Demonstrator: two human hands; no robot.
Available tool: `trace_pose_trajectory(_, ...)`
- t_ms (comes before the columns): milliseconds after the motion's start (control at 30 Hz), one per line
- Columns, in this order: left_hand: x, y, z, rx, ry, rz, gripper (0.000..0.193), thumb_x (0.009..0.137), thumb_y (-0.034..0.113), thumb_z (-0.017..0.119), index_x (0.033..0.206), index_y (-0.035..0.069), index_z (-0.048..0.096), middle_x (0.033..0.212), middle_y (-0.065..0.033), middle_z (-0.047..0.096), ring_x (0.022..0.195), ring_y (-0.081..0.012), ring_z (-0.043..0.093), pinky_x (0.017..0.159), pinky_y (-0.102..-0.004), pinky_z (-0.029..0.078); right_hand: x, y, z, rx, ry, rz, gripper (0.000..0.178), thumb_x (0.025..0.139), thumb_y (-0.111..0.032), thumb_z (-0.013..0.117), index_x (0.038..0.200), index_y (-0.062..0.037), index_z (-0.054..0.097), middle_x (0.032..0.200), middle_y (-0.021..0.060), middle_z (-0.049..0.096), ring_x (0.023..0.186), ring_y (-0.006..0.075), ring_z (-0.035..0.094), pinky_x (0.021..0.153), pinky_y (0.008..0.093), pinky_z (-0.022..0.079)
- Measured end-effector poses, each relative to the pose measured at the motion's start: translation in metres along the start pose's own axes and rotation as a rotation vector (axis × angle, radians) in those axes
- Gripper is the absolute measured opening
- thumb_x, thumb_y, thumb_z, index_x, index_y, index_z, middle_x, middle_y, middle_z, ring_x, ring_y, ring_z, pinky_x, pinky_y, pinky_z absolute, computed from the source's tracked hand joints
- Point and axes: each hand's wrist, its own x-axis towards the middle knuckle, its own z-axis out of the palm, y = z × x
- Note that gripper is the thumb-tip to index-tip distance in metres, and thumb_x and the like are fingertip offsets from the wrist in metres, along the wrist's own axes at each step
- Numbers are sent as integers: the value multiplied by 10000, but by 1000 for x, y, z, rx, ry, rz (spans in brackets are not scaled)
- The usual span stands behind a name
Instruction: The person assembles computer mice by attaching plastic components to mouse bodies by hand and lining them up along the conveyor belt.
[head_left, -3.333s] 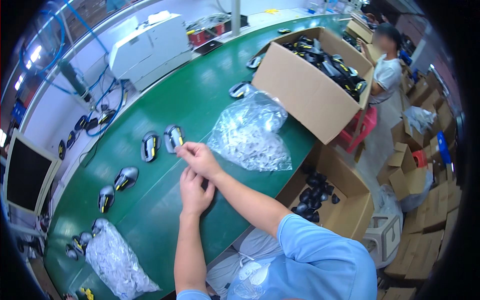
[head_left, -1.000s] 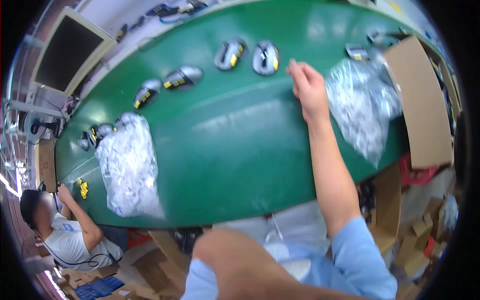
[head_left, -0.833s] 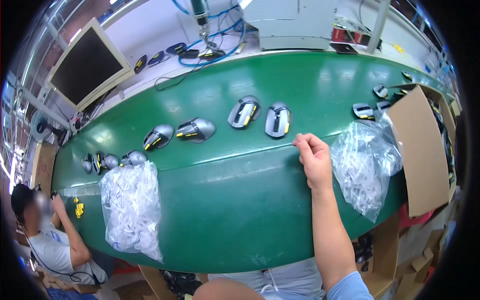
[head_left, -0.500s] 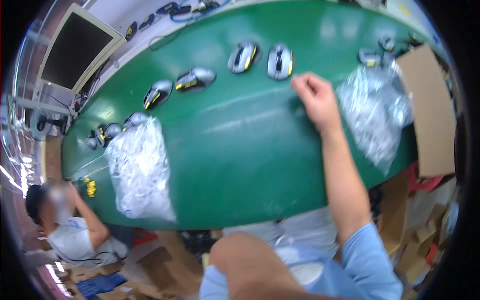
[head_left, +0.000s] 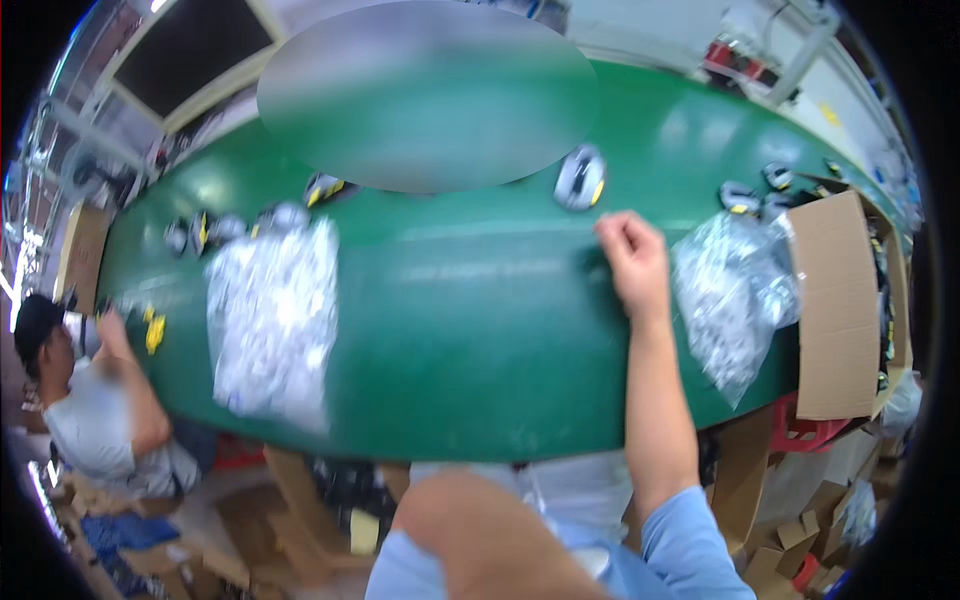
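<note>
My right hand [head_left: 635,262] hovers over the green table, its fingers curled in and thumb against them. Whether anything small sits in the pinch is hidden. Just beyond the fingertips rests a grey-and-black oval device [head_left: 581,178] with a yellow strip, not touched. To the right of the hand lies a clear plastic bag [head_left: 735,300]. My left hand is out of view; a bare bent limb [head_left: 480,530] fills the lower middle, very close.
Another clear bag [head_left: 275,320] lies at left, with several similar devices [head_left: 283,218] behind it. A blurred patch covers the table's far middle. An open cardboard box [head_left: 840,305] stands at right. A person [head_left: 110,410] sits at the left end by yellow parts [head_left: 154,332].
The view has tilted and shifted, so the table sits lower in the picture. My right hand keeps its curled pose near the same device. The left co-worker's arm has moved slightly.
</note>
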Motion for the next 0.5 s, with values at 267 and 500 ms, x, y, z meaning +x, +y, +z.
trace_pose_trajectory(267,-7,-29,28,-88,79,-117,450,1105,387,604,918,-9,706,824,-105,721,687,-224,667,610,-355,536,32,-13,28,62,-130,8,328,1065,-313,759,1009,10,751,832,-105,595,780,25,490,696,238,399)
trace_pose_trajectory(500,-10,-31,3,-149,-104,-74,507,1126,438,581,941,-17,708,830,-109,723,683,-229,666,614,-363,544,33,-8,15,-20,-100,-122,324,1067,-327,747,969,-19,758,756,-93,544,722,42,453,645,263,367)
